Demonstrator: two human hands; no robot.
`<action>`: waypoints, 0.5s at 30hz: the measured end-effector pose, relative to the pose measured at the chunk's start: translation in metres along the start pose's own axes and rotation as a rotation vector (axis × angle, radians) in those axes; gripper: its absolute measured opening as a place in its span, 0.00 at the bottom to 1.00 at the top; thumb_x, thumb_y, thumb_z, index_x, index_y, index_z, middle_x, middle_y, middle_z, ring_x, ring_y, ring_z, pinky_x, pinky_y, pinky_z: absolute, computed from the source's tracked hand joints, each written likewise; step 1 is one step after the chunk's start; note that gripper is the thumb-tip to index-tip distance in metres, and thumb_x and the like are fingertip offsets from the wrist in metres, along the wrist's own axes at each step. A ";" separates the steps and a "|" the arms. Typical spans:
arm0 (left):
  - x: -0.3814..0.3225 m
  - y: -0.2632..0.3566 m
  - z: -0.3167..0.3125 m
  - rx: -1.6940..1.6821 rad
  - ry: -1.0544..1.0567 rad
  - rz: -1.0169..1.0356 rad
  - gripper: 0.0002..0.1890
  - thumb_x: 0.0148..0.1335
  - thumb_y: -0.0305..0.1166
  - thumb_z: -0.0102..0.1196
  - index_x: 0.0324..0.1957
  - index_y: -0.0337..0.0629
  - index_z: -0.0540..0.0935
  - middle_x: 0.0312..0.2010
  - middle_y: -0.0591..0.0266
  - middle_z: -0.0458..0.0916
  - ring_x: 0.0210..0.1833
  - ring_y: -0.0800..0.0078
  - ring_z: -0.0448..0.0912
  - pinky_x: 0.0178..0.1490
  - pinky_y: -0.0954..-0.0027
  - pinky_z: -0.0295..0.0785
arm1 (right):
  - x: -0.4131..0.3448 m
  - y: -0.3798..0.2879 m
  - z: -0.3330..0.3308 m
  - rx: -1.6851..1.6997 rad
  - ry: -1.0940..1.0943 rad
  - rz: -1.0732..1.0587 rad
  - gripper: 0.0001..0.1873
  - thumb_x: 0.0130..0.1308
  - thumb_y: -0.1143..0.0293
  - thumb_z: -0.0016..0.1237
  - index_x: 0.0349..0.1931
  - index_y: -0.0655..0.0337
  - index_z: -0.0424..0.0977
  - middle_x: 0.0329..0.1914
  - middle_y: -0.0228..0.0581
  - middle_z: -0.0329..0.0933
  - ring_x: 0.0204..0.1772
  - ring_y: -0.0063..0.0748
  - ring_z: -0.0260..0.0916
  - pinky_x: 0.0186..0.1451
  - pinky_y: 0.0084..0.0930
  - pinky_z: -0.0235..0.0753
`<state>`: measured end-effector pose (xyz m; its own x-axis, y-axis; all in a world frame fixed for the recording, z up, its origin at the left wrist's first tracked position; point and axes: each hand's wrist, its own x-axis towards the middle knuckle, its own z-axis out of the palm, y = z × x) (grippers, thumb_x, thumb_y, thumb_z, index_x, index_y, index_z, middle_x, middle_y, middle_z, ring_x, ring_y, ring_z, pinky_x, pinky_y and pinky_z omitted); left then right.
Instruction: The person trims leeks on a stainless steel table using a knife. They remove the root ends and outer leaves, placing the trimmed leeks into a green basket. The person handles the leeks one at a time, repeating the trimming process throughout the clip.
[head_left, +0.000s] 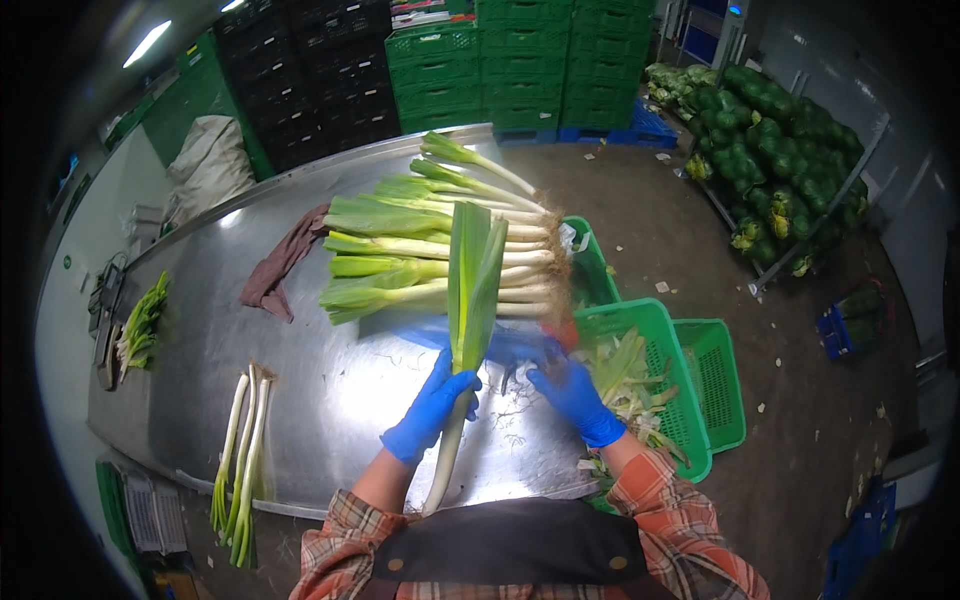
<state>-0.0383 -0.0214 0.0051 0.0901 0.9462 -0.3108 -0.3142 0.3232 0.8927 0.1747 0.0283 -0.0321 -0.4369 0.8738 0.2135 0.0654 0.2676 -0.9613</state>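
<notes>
My left hand (435, 409), in a blue glove, is closed around a leek (474, 292); its green leaves point away from me and its white shank toward my body. My right hand (576, 401), also gloved in blue, is at the table's right side. A dark, blurred thing shows at its fingers, and I cannot tell whether it is held. Beyond my hands a row of leeks (420, 247) lies with roots to the right. Bluish film (420, 330) lies near the row. Three trimmed leeks (244, 450) rest at the left front edge.
The steel table (330, 420) carries a brown cloth (281, 262) and a small bunch of greens (142, 322). At its right stand a green crate (686, 420) of leaf scraps and another green crate (716, 375). Stacked crates (517, 67) and netted green vegetables (780, 150) are farther off.
</notes>
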 end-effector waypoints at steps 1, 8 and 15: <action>0.002 -0.002 0.002 0.000 -0.035 0.022 0.24 0.58 0.33 0.50 0.56 0.41 0.62 0.31 0.58 0.73 0.28 0.71 0.75 0.31 0.70 0.75 | 0.007 -0.016 0.005 0.259 0.069 0.128 0.27 0.61 0.67 0.49 0.62 0.52 0.59 0.43 0.37 0.75 0.30 0.28 0.70 0.37 0.24 0.72; 0.009 -0.023 0.003 0.083 -0.035 0.037 0.18 0.56 0.29 0.54 0.47 0.36 0.66 0.33 0.56 0.75 0.29 0.67 0.79 0.34 0.68 0.76 | 0.035 -0.023 0.022 0.572 0.357 0.289 0.11 0.55 0.67 0.57 0.31 0.62 0.70 0.15 0.30 0.68 0.14 0.17 0.62 0.16 0.14 0.61; 0.026 -0.037 -0.016 0.436 0.304 0.239 0.19 0.51 0.33 0.59 0.41 0.39 0.66 0.33 0.59 0.74 0.27 0.77 0.73 0.29 0.74 0.71 | -0.012 -0.012 0.024 -0.146 0.140 -0.252 0.24 0.55 0.70 0.56 0.51 0.64 0.65 0.47 0.40 0.72 0.47 0.31 0.71 0.51 0.29 0.70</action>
<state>-0.0397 -0.0094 -0.0411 -0.2314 0.9670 -0.1070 0.1311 0.1399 0.9814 0.1581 0.0047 -0.0276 -0.3288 0.8171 0.4735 0.1030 0.5294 -0.8421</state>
